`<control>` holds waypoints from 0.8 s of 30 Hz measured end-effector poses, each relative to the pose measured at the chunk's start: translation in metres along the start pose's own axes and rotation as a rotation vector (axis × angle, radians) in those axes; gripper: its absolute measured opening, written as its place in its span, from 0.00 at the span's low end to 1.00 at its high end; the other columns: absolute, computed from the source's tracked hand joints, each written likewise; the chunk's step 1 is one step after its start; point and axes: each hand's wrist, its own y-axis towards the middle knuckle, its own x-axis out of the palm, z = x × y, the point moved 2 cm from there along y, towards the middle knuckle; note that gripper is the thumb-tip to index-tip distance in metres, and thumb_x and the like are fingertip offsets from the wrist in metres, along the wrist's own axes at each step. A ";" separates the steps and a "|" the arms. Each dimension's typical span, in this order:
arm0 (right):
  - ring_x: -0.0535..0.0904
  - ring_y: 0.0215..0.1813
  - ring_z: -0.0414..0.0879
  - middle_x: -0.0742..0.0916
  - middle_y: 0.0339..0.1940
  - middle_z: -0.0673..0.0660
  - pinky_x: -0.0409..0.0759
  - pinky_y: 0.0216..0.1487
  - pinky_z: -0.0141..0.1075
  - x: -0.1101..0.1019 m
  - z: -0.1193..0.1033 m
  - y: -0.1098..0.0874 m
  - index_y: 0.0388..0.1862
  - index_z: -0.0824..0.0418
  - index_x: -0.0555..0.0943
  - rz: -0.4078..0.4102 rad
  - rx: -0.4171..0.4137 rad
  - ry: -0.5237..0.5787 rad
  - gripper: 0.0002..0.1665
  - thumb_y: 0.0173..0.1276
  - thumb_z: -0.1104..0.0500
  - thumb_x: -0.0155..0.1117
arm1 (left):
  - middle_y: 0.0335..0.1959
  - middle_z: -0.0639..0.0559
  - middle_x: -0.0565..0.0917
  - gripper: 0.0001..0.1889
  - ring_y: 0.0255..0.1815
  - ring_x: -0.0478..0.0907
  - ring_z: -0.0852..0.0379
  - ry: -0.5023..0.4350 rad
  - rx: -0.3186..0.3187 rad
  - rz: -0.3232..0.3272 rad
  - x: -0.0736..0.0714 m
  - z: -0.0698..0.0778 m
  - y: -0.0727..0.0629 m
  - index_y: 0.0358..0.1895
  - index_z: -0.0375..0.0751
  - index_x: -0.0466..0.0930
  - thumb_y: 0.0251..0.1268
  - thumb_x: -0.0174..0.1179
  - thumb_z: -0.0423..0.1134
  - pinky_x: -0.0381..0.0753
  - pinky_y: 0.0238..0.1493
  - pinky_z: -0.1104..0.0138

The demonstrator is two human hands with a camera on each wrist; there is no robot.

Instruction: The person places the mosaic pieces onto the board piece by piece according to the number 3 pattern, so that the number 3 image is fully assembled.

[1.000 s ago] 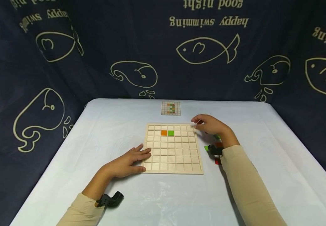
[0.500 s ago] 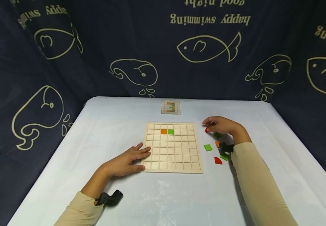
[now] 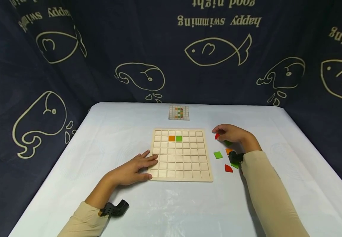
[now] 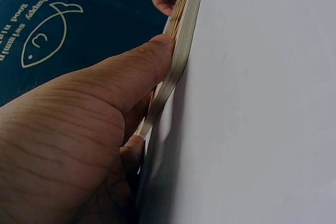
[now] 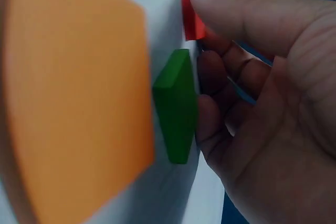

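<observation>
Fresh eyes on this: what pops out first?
Likely the orange tile and green tile, side by side near the far edge of the pale gridded board on the white table. Then the red piece touching the right grip, past the board's right side. Behind it all, the dark cloth with pale fish drawings.

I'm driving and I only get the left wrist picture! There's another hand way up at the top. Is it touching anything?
Observer: Yes, the right hand has its thumb on a red piece.
Operator: Cool! Are there any more colours?
Observer: An orange square and a green square sit side by side in the wooden board.
Operator: And what's past that?
Observer: A small card with a coloured grid pattern lies beyond the far edge.
</observation>
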 end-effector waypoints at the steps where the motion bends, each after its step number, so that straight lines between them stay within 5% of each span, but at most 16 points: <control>1: 0.71 0.56 0.56 0.80 0.56 0.62 0.70 0.61 0.47 0.001 0.000 0.000 0.61 0.65 0.76 0.002 -0.008 -0.005 0.21 0.69 0.66 0.61 | 0.77 0.52 0.60 0.33 0.80 0.41 0.44 0.000 -0.001 -0.001 0.000 0.000 0.000 0.73 0.40 0.66 0.68 0.64 0.47 0.41 0.76 0.44; 13: 0.72 0.45 0.52 0.80 0.41 0.57 0.71 0.48 0.42 0.002 -0.004 0.003 0.47 0.64 0.78 0.029 -0.022 -0.035 0.09 0.69 0.65 0.64 | 0.77 0.53 0.60 0.33 0.80 0.41 0.44 -0.001 0.002 0.000 0.001 0.001 0.000 0.73 0.39 0.66 0.69 0.63 0.47 0.40 0.76 0.44; 24: 0.71 0.51 0.54 0.81 0.50 0.60 0.70 0.54 0.45 0.003 -0.001 0.001 0.54 0.63 0.78 0.015 -0.010 -0.021 0.15 0.69 0.68 0.61 | 0.78 0.53 0.59 0.33 0.80 0.41 0.44 -0.006 0.001 -0.003 0.000 0.001 0.000 0.73 0.39 0.66 0.69 0.63 0.46 0.40 0.76 0.45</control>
